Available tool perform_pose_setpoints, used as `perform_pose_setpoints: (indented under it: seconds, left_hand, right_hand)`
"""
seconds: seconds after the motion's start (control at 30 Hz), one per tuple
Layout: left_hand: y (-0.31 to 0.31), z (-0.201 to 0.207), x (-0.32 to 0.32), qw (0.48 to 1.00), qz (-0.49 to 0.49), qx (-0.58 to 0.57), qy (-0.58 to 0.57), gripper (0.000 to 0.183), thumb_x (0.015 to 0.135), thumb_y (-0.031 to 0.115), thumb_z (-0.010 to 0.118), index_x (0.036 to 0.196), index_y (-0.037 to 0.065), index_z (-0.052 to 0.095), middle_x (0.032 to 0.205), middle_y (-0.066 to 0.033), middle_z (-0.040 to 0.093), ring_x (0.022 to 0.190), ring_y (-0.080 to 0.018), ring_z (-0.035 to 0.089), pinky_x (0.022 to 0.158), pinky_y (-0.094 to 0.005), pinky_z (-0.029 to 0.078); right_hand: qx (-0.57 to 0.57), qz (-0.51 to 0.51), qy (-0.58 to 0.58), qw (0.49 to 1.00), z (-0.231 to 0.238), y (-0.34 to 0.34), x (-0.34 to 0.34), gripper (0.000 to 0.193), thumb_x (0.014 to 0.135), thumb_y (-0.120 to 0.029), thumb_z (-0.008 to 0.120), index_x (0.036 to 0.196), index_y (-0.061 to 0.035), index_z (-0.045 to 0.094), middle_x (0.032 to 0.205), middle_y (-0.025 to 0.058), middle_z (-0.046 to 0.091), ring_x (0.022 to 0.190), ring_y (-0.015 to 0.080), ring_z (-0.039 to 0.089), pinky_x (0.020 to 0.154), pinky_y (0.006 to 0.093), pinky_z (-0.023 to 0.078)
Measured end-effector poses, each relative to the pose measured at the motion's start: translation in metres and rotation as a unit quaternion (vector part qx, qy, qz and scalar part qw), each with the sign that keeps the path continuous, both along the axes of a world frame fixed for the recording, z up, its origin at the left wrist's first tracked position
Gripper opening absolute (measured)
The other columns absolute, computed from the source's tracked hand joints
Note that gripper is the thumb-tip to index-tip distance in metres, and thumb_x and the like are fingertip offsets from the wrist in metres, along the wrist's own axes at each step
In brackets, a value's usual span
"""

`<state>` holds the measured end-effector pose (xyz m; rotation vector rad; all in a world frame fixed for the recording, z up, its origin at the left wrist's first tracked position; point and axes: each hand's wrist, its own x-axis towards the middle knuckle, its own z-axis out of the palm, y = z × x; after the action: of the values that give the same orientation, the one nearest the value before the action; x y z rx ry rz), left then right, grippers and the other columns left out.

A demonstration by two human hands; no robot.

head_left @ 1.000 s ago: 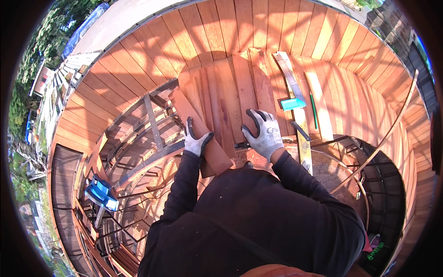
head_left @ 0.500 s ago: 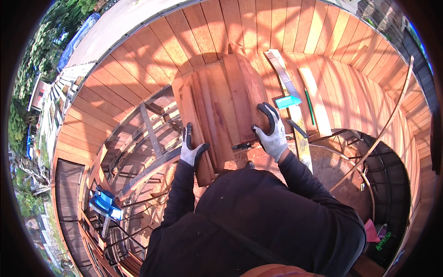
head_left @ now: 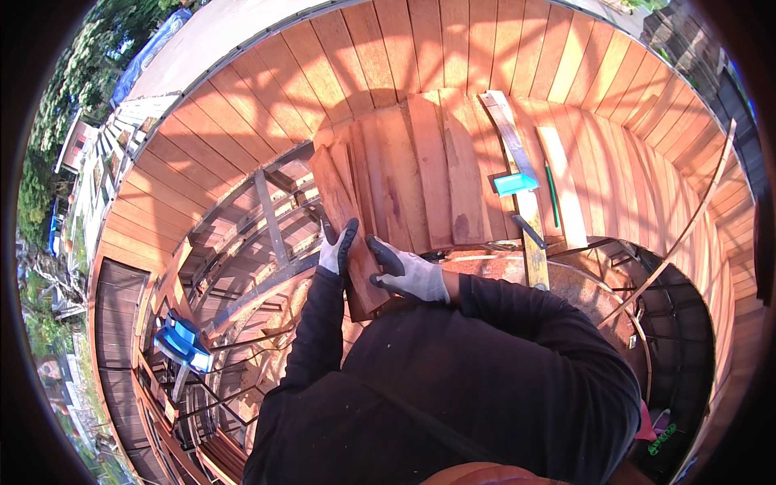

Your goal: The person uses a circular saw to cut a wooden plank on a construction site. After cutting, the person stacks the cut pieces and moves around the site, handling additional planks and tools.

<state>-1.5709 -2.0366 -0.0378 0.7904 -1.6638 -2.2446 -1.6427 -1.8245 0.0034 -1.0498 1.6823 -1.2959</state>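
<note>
A long reddish-brown wooden board (head_left: 346,206) lies slanted in front of me, its near end by my body. My left hand (head_left: 335,248), in a white glove with dark fingertips, grips its left edge. From the other side my right hand (head_left: 402,271), gloved the same way, holds the board's right edge, thumb and fingers bent around it. Beneath and right of it, several loose planks (head_left: 428,174) lie side by side on the curved wooden decking. Right of these is a long metal straightedge (head_left: 507,133) with a turquoise piece (head_left: 516,184) on it.
A green pencil-like stick (head_left: 553,196) lies beside a pale wood strip (head_left: 563,190). On the left, open metal framing (head_left: 271,218) shows gaps, with a blue tool (head_left: 183,343) near it. A thin bent strip (head_left: 687,230) arcs across the right side. A curved decked bench (head_left: 234,101) runs around.
My right hand has moved left from the planks' right side to the board at the left. That board is now tilted between both hands, and the planks on the right lie spread out.
</note>
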Motion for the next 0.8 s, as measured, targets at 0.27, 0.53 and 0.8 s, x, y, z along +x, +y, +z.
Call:
perform_pose_setpoints:
  seconds: [0.27,0.53,0.8]
  left_hand:
    - [-0.016,-0.037,0.006,0.96,-0.01,-0.279,-0.011,0.097,0.071,0.022,0.085,0.143,-0.01,0.027,0.132,-0.0205,0.05,0.119,-0.0255,0.051,0.101,-0.0325,0.044]
    - [-0.017,-0.012,0.008,0.982,-0.038,-0.182,-0.009,0.103,0.068,0.014,0.088,0.147,-0.007,0.024,0.137,-0.0182,0.047,0.122,-0.0223,0.05,0.105,-0.0313,0.041]
    - [-0.01,-0.01,0.007,0.999,-0.022,-0.046,0.017,0.079,0.089,0.036,0.065,0.148,-0.002,0.029,0.14,-0.0156,0.047,0.122,-0.0226,0.051,0.105,-0.0337,0.04]
  right_hand:
    - [0.288,-0.292,0.433,0.803,0.024,0.051,-0.068,0.093,0.08,-0.052,0.069,0.152,-0.01,0.028,0.154,0.0216,0.028,0.142,0.0402,0.025,0.115,0.051,0.023]
    - [0.174,-0.348,0.305,0.869,-0.011,0.071,-0.09,0.081,0.076,-0.027,0.072,0.144,-0.0059,0.036,0.146,0.0211,0.038,0.134,0.0384,0.039,0.111,0.0432,0.035]
    - [-0.316,-0.199,-0.272,0.887,0.051,0.059,-0.029,0.07,0.083,0.0,0.043,0.15,-0.0008,0.025,0.149,0.0147,0.035,0.127,0.0371,0.05,0.102,0.0519,0.046]
